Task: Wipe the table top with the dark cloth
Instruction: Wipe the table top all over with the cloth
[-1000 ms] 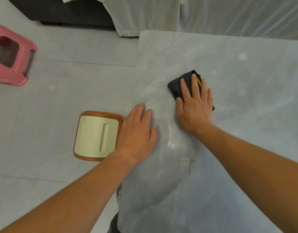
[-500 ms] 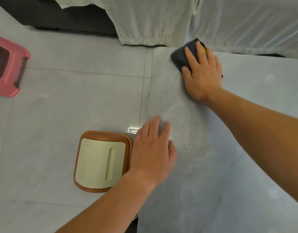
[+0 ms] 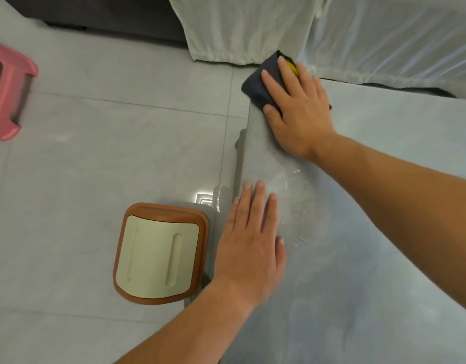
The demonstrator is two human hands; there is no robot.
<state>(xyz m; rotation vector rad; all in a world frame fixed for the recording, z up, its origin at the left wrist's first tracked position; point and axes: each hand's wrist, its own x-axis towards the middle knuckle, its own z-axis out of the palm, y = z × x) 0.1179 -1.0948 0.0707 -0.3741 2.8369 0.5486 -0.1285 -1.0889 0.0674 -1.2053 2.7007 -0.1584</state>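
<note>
Edges: the left edge of the table top point(image 3: 384, 232) runs from the far-left corner down toward the near side. The dark cloth point(image 3: 255, 85) sits on that far-left corner, and part of it overhangs both the left edge and the far edge. To the right of the cloth the table top lies open toward the right edge, out of view.

Beyond the far edge hangs white fabric point(image 3: 239, 30), with a clear plastic sheet point(image 3: 397, 40) beside it, both just behind the cloth.

Surface: grey, stone-look, with faint shiny smears point(image 3: 292, 179) near the left edge, between the 2 hands; possibly moisture, cannot confirm.

Room: grey tiled floor point(image 3: 95, 166). A brown stool with a cream seat point(image 3: 158, 253) stands on it just beside the table's left edge. A pink stool point(image 3: 8, 101) stands well apart, at the view's left border.

Right hand point(image 3: 297, 111): flat, palm down, fingers straight and slightly spread, pressing on the cloth. A yellow patch shows at the fingertips.

Left hand point(image 3: 250, 248): flat, palm down, fingers straight and close together, resting on the table top at its left edge; it holds nothing.
</note>
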